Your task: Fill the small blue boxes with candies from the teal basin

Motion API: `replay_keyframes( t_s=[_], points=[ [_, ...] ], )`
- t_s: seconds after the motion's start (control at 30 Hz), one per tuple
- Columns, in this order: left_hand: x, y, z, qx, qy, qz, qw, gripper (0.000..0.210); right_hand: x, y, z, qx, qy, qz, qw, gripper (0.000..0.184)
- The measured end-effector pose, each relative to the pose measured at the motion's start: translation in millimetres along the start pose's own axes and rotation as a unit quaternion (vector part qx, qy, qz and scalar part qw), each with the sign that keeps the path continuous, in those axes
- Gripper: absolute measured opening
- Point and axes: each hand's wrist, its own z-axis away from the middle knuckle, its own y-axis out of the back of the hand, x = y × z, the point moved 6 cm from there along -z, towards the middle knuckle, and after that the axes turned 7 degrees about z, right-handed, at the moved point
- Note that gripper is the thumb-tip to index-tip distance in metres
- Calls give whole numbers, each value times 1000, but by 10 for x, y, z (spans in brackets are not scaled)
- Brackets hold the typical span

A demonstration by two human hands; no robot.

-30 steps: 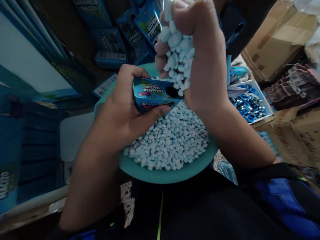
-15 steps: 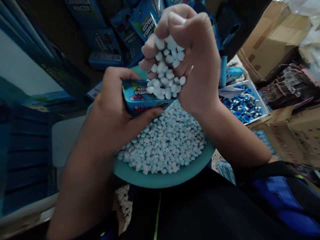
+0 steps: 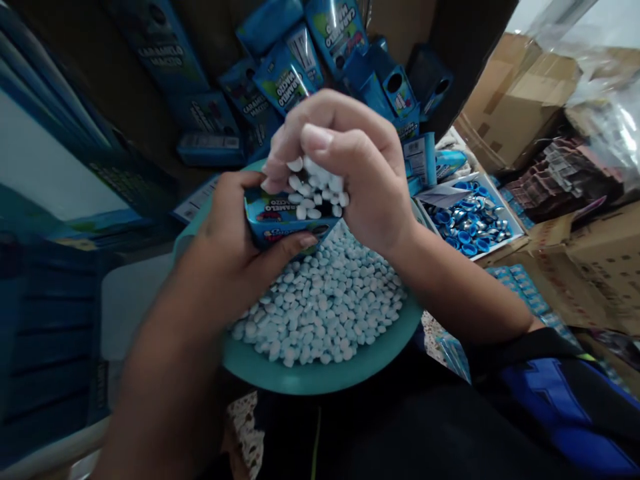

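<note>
My left hand (image 3: 245, 233) is closed around a small blue candy box (image 3: 270, 217) printed "Caramelo Macizo", held tilted above a bowl. My right hand (image 3: 355, 160) is cupped over the box's end, its fingers curled round a heap of white candies (image 3: 317, 190). Some of these candies lie against the end of the box; whether they are dropping inside is hard to tell. Below both hands, a teal bowl (image 3: 320, 383) is filled with pale blue-white candies (image 3: 325, 307).
Behind the bowl, a large cardboard carton holds several blue candy boxes (image 3: 285, 80). On the right stands a white tray (image 3: 487, 250) of blue-and-silver caps (image 3: 470, 217). Brown cardboard boxes (image 3: 590, 260) sit farther right, and blue crates (image 3: 55, 320) at the left.
My right hand has come down and left, closer to the box end. Fewer candies show in and below it now. The left hand still grips the box.
</note>
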Motion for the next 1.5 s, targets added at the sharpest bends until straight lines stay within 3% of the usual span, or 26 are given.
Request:
replay_keyframes(
  t_s=[0.1,0.23,0.37,0.5,0.63,0.77,0.9,1.07,1.2,1.33,1.43,1.5],
  points=[
    [34,10,-21,10,-9,31,999,62,5,22,11,-9,-28,39,999,24],
    [-17,14,-24,16,24,43,999,57,-71,24,46,1,-3,83,997,31],
    [-38,0,-16,5,52,60,997,53,-83,4,92,10,-44,179,983,39],
    [34,-6,-21,8,20,61,998,53,-88,20,107,42,-64,205,976,47],
    [69,-19,-17,-5,-3,50,999,51,-75,18,107,48,-43,233,970,48],
    [57,-19,-12,-15,1,42,999,53,-96,-25,119,14,8,249,968,35],
    [56,-18,-15,-11,17,58,998,52,-16,-4,140,10,-56,217,974,39],
    [4,31,21,25,83,34,996,55,29,-1,163,-2,-90,179,980,52],
    [-31,67,67,58,117,23,991,61,-10,-17,160,-19,-80,150,985,46],
    [37,121,51,106,78,16,991,58,-66,28,121,0,-74,150,986,35],
    [103,200,40,167,35,36,985,58,1,78,105,-12,-135,212,968,51],
    [115,204,33,165,26,68,984,57,58,64,108,-58,-160,224,960,60]
  ],
)
